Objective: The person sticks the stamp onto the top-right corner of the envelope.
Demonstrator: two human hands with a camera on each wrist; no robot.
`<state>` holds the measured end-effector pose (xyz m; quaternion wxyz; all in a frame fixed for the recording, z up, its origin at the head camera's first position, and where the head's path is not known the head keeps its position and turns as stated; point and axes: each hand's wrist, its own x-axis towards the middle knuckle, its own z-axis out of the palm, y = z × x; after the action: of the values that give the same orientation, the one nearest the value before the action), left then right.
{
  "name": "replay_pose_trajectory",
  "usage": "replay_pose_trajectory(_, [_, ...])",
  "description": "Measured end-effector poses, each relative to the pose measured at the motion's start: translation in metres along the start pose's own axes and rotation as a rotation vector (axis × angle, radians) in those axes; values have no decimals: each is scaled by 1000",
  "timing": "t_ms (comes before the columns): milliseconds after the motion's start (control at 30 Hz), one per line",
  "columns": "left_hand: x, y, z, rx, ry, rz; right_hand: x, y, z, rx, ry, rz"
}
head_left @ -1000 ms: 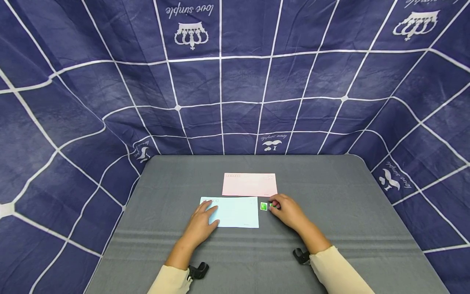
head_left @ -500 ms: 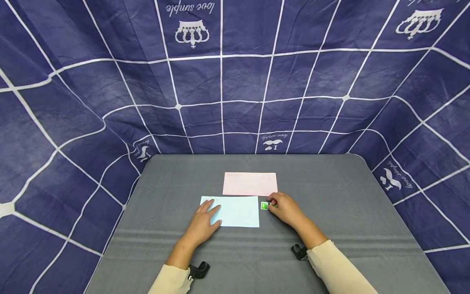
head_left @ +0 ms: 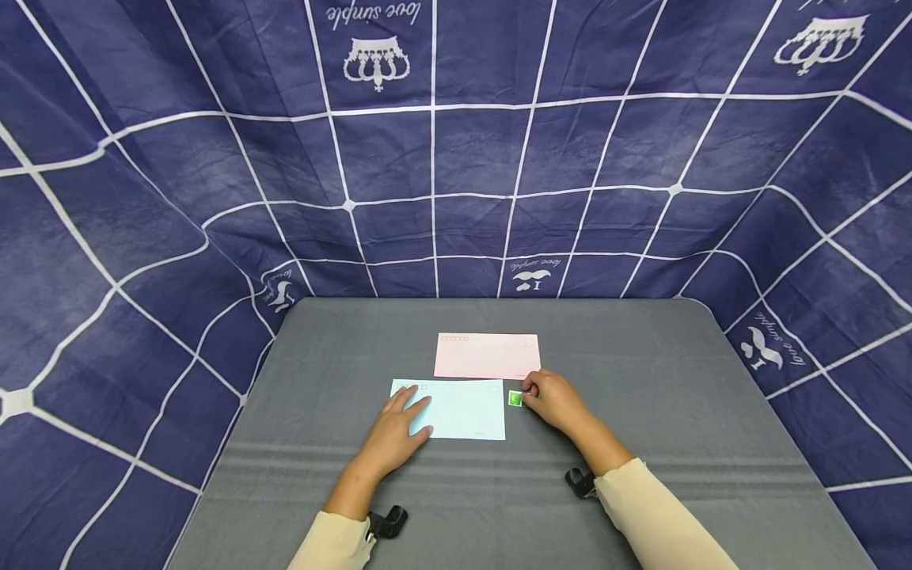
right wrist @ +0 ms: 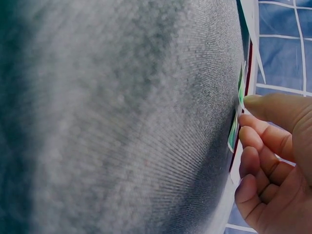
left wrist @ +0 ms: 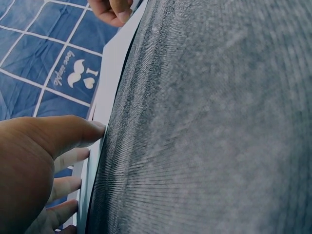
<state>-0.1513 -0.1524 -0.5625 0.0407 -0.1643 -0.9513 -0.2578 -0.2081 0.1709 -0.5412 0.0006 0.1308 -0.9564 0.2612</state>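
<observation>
A light blue envelope (head_left: 463, 408) lies on the grey table, and my left hand (head_left: 393, 427) rests spread on its left part, fingers straight. In the left wrist view the thumb (left wrist: 78, 131) lies along the envelope's near edge. Right of the envelope is a small green stamp (head_left: 515, 398) with a white border. My right hand (head_left: 559, 404) is beside it, thumb and forefinger closed together on a second green stamp (right wrist: 232, 134), mostly hidden by the fingers in the head view. The other right fingers are curled in.
Behind the blue envelope lies a pink envelope (head_left: 488, 356), its lower right corner close to my right fingers. Blue cloth (head_left: 456, 158) with white lines walls the table (head_left: 342, 340) at the back and sides.
The right fingers shift slightly toward the left stamp and back, closing over the other stamp, whose green face no longer shows in the head view. My left hand stays on the blue envelope.
</observation>
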Motion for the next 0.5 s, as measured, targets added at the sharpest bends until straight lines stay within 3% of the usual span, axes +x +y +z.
replay_pose_trajectory(500, [1,-1,0,-25,-46,-38,3,1,1,-26,12,-30])
